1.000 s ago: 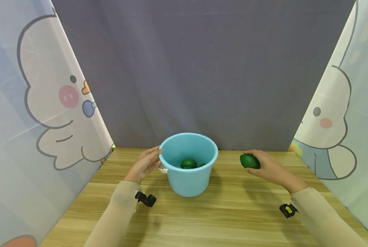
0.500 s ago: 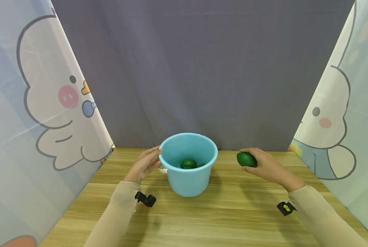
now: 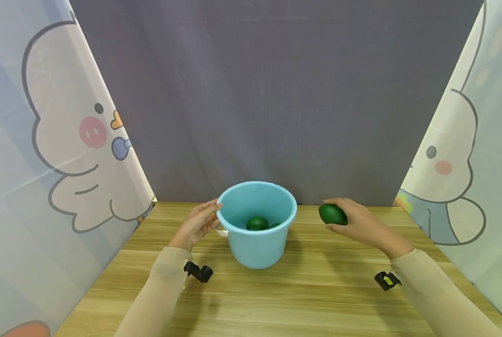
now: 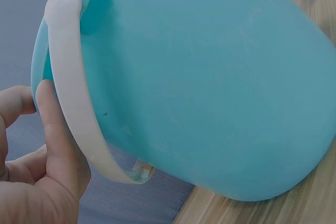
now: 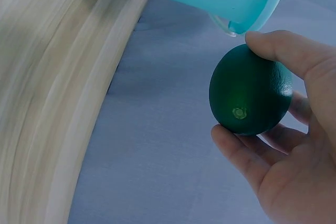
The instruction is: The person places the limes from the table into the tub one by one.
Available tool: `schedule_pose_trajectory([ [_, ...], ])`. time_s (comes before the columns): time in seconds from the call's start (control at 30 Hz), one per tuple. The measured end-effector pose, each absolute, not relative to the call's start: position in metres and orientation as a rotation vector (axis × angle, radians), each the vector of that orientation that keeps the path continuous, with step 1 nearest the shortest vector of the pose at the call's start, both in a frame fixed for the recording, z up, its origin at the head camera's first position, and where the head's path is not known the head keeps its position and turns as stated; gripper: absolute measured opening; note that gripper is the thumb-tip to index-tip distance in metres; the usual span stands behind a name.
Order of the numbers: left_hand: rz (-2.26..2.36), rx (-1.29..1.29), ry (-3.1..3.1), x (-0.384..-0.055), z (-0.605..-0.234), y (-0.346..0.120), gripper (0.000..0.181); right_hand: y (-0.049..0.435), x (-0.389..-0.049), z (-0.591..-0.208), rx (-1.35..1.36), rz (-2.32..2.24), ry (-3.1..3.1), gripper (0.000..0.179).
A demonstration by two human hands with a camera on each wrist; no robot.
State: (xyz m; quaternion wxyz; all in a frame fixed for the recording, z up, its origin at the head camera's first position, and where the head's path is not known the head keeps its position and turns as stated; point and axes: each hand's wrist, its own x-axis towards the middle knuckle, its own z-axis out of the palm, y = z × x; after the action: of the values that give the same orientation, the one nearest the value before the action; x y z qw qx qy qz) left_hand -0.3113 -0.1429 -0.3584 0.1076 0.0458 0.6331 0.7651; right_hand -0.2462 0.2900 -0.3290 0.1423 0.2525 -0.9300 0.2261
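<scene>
A light blue bucket (image 3: pixel 257 248) stands on the wooden table. My left hand (image 3: pixel 196 226) holds its left rim, fingertips over the edge. In the left wrist view, the thumb (image 4: pixel 55 129) lies at the rim beside the white handle (image 4: pixel 73 82). To the bucket's right, my right hand (image 3: pixel 358 222) grips a smooth dark green lime (image 3: pixel 333 214) above the table. The right wrist view shows thumb and fingers around the lime (image 5: pixel 249 90), its pale stem scar facing the camera. Inside the bucket lie another green lime (image 3: pixel 257 223) and part of a further one (image 3: pixel 275 225).
The wooden table (image 3: pixel 276 304) runs back to a grey curtain (image 3: pixel 255 93). Light cloths with cartoon animals hang at the left (image 3: pixel 65 140) and right (image 3: pixel 453 187). A small black camera is strapped to the left wrist (image 3: pixel 198 271) and another to the right (image 3: pixel 387 281).
My right hand has moved a little left and slightly up, carrying the lime nearer the bucket. The left hand and bucket have stayed in place.
</scene>
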Motion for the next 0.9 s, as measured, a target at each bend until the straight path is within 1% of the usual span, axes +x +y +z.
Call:
schedule_pose_trajectory([
  [0.5,2.268,0.151,1.865,-0.31,-0.357,-0.143,0.059,0.281,-0.25,-0.323,0.763,0.632,-2.659,0.06],
  [0.9,2.276,0.139,1.841,-0.31,-0.357,-0.145,0.06,0.271,-0.252,-0.315,0.798,0.633,-2.632,0.059],
])
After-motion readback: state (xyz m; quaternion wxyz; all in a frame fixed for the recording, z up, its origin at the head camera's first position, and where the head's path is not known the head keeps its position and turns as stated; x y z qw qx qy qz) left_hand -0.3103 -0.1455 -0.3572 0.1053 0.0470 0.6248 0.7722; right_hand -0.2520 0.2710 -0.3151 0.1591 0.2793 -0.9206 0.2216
